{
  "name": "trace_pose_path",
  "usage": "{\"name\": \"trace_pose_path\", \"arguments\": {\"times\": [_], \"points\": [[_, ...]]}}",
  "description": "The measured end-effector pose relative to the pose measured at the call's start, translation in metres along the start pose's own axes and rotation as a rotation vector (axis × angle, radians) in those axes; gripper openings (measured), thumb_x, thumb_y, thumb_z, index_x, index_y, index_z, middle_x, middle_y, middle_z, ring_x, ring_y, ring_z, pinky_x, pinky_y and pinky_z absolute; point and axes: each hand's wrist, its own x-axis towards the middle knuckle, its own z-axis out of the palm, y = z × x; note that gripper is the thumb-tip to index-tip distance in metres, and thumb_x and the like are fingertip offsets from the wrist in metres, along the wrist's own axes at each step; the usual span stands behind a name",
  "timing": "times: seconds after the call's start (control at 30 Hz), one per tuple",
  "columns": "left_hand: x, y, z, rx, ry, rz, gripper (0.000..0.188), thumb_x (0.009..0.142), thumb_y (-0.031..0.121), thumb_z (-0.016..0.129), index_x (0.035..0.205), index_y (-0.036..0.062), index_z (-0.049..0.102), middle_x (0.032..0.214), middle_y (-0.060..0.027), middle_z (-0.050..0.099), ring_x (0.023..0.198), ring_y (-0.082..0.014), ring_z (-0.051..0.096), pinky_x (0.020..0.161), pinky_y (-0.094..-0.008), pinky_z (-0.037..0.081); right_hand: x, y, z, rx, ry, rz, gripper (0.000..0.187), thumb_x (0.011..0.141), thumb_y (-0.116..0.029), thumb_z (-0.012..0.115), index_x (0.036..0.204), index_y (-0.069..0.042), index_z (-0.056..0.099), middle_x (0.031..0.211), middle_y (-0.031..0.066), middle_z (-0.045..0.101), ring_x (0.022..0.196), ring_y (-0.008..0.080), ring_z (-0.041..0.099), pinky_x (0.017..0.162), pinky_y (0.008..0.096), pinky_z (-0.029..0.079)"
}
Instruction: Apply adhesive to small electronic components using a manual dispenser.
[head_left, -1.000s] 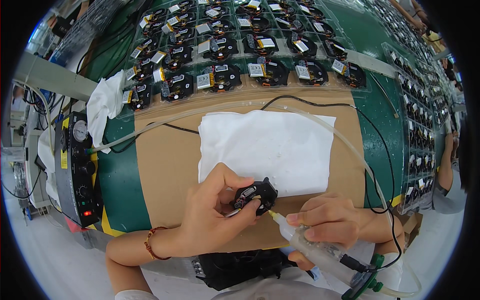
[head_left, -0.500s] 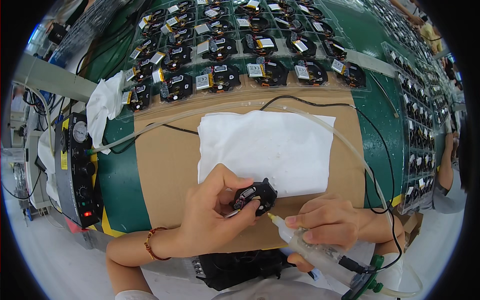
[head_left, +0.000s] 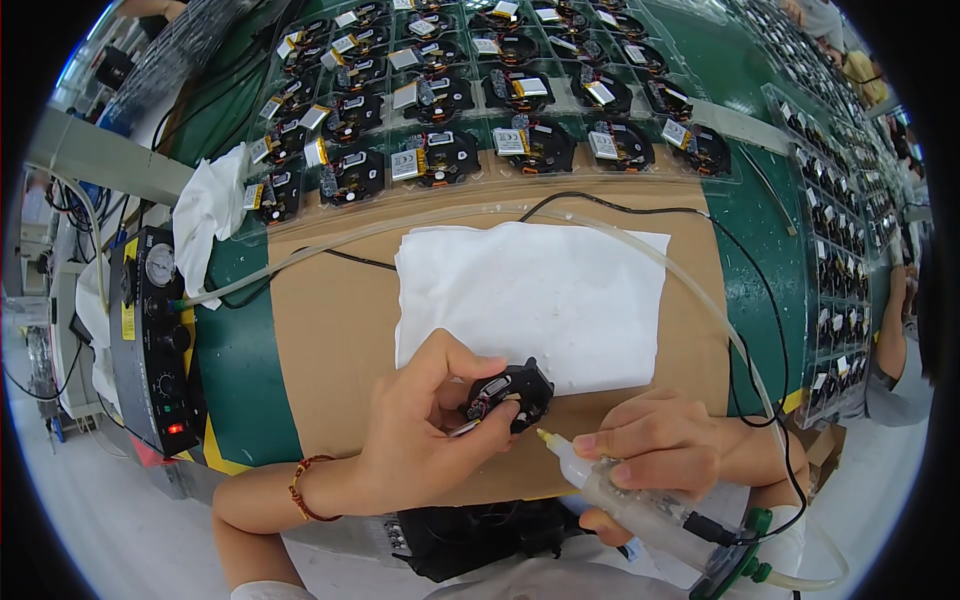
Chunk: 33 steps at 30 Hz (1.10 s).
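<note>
Between the thumb and fingers of my left hand is a round black electronic module, tilted, with small parts on its face. Part of it is hidden behind my fingers. My right hand is wrapped round a clear glue dispensing syringe with a green cap and a hose at its rear. Its yellowish tip points up and left, just below the module's lower right edge, apart from it by a small gap. A folded white cloth lies beyond both hands on a brown cardboard sheet.
Clear trays of similar modules with silvery battery cells fill the far side. More trays stand at the right. A black dispenser box with a gauge stands left, its pale hose arching over the cloth. A white rag lies behind the box.
The syringe tip has shifted very slightly downward with my right hand. My left hand and the module stay in place.
</note>
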Motion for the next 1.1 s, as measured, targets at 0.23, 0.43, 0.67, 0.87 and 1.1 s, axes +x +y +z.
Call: {"name": "trace_pose_path", "arguments": {"times": [0.23,0.43,0.67,0.87,1.1], "points": [[-0.0006,-0.0009,-0.0001,0.037,-0.009,-0.005,0.027,0.082,-0.002,0.062,0.102,0.0020,0.045,0.075,-0.0101,0.066,0.067,-0.0118,0.067,0.052,-0.0195,0.052,-0.0001,-0.0012,-0.0011,-0.035,-0.016,0.001,0.046,0.063,-0.014,0.080,0.093,0.001,0.049,0.085,0.0222,0.061,0.048,0.0210,0.055,0.038,0.0266,0.045],[-0.0014,-0.0032,0.0009,0.019,0.014,0.011,0.028,0.081,-0.001,0.064,0.101,0.0020,0.046,0.072,-0.0080,0.065,0.066,-0.0083,0.065,0.051,-0.0188,0.049,-0.0017,0.0000,-0.0024,-0.011,0.004,-0.002,0.047,0.063,-0.015,0.080,0.095,0.001,0.049,0.086,0.0214,0.060,0.048,0.0210,0.055,0.039,0.0271,0.046],[-0.0020,-0.0063,0.0013,0.110,0.025,0.061,0.026,0.079,-0.001,0.066,0.097,0.0019,0.048,0.068,-0.0024,0.061,0.062,-0.0026,0.057,0.049,-0.0173,0.042,0.0012,0.0025,-0.0016,-0.046,0.064,0.012,0.040,0.063,-0.015,0.082,0.086,0.003,0.054,0.089,0.0203,0.058,0.048,0.0214,0.056,0.040,0.0275,0.047],[-0.0017,-0.0045,0.0013,0.149,0.025,0.062,0.025,0.078,-0.001,0.066,0.096,0.0015,0.048,0.068,-0.0021,0.060,0.061,-0.0020,0.056,0.048,-0.0172,0.041,0.0016,0.0021,-0.0022,-0.064,0.035,0.046,0.037,0.062,-0.015,0.082,0.081,0.003,0.055,0.088,0.0191,0.058,0.049,0.0217,0.057,0.040,0.0268,0.046],[-0.0020,-0.0050,0.0009,0.155,0.026,0.063,0.025,0.078,-0.001,0.066,0.096,0.0015,0.048,0.067,-0.0021,0.060,0.061,-0.0021,0.056,0.048,-0.0173,0.041,0.0008,0.0014,-0.0016,-0.064,0.034,0.051,0.038,0.062,-0.016,0.082,0.081,0.002,0.055,0.088,0.0189,0.058,0.048,0.0213,0.057,0.039,0.0264,0.045]]}}
